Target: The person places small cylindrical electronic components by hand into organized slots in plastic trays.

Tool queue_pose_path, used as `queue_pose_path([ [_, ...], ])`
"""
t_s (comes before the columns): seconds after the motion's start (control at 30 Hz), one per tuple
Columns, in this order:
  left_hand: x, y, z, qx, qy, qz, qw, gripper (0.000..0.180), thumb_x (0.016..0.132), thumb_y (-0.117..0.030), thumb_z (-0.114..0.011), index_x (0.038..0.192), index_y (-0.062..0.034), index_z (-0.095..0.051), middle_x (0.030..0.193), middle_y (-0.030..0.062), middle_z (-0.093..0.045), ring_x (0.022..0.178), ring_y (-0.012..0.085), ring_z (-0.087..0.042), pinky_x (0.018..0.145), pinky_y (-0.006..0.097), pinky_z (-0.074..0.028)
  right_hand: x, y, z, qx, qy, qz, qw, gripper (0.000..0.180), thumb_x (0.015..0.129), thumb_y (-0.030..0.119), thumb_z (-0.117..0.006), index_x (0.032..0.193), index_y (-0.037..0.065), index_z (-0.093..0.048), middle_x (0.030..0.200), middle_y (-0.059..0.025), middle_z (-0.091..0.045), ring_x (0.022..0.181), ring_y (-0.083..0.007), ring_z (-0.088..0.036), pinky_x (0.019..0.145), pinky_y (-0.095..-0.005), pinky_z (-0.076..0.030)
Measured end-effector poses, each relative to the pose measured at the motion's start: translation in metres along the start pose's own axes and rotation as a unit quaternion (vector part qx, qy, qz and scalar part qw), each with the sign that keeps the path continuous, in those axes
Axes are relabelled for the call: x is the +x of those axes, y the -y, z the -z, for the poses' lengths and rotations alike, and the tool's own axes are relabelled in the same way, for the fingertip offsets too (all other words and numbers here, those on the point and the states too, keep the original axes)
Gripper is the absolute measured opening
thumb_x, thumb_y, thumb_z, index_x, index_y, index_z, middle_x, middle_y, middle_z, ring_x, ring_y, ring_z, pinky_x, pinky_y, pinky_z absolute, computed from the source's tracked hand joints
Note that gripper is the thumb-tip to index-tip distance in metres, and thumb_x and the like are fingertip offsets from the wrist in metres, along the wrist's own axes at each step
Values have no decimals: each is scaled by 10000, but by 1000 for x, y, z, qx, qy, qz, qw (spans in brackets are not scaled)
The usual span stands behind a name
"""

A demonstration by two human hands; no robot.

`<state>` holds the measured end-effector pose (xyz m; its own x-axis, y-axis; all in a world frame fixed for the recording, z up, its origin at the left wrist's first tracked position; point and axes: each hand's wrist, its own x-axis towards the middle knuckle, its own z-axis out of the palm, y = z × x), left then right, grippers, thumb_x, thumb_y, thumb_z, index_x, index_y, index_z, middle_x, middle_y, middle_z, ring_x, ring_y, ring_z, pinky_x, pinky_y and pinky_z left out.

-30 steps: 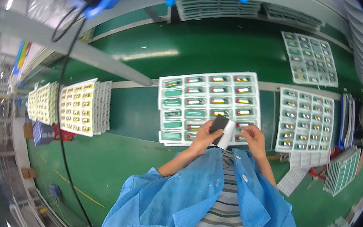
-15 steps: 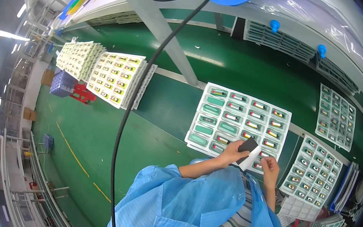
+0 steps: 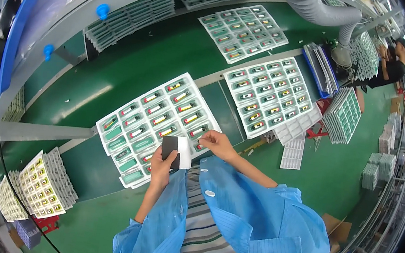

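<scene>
While the left hand [image 3: 162, 164] sits just below the centre of the frame, its grip is clamped on a small flat card [image 3: 176, 152], half black and half white, held upright by its lower edge over the near rim of a white compartment tray [image 3: 157, 121]. That tray lies tilted across the middle of the picture on the green surface [image 3: 134, 67], and most of its pockets hold small oblong parts with coloured bands, red, yellow and green; a few pockets at its lower left look filled only with green. Just right of the card, the right hand [image 3: 218, 143] reaches to the tray's lower right corner, thumb and forefinger pinched together at the edge of a pocket; whether anything small sits between them cannot be told. Both forearms come up from the lower edge in light blue sleeves [image 3: 262, 220], with a striped garment showing between them.

Up and to the right, a second tray [image 3: 267, 94] of the same kind lies beside the first, and a third tray [image 3: 242, 30] rests higher still near the top centre. Stacks of empty white trays [image 3: 343, 116] stand at the right, near a blue folder pile [image 3: 321, 65]. At the lower left, more filled stacks [image 3: 38, 187] with yellow parts sit on a red stand. Another person [image 3: 389, 68] in dark clothes is at work in the upper right corner, well apart from these hands.
</scene>
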<state>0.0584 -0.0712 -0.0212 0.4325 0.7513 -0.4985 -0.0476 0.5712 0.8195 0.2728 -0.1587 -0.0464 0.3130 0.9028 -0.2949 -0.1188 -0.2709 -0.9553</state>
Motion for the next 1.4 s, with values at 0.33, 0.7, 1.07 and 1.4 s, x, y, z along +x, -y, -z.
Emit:
queue_pose_path([
  [0.33, 8, -3, -24, 2, 8, 1, 1000, 280, 878, -33, -654, 1142, 8, -570, 1026, 58, -663, 889, 113, -623, 801, 268, -500, 3, -11, 27, -15, -15, -29, 999, 143, 876, 132, -682, 936, 11, -638, 796, 4, -636, 717, -45, -542, 656, -210, -442],
  [0.7, 3, -13, -18, -57, 1, 13, 998, 302, 876, 12, -628, 1172, -7, -575, 1063, 62, -665, 929, 122, -631, 843, 274, -501, 21, -4, 18, 46, 32, -22, 998, 302, 886, 72, -664, 1151, 9, -534, 966, -41, -638, 866, -91, -598, 751, -242, -488],
  [1.07, 12, -16, -24, 46, 122, 22, 991, 317, 845, 54, -653, 1151, 28, -575, 1067, 89, -667, 954, 139, -630, 878, 278, -498, 20, 30, 9, 7, 126, 31, 992, 628, 866, 59, -683, 1406, 109, -368, 903, -35, -622, 849, -97, -582, 726, -260, -477],
  [1.4, 18, -24, -17, -182, 98, 81, 975, 302, 917, -26, -590, 1215, -24, -541, 1180, 119, -621, 1065, 223, -621, 944, 387, -509, 9, 31, -6, 69, 5, 33, 997, 513, 847, 57, -703, 1295, 63, -453, 755, 7, -577, 662, -55, -542, 565, -220, -426],
])
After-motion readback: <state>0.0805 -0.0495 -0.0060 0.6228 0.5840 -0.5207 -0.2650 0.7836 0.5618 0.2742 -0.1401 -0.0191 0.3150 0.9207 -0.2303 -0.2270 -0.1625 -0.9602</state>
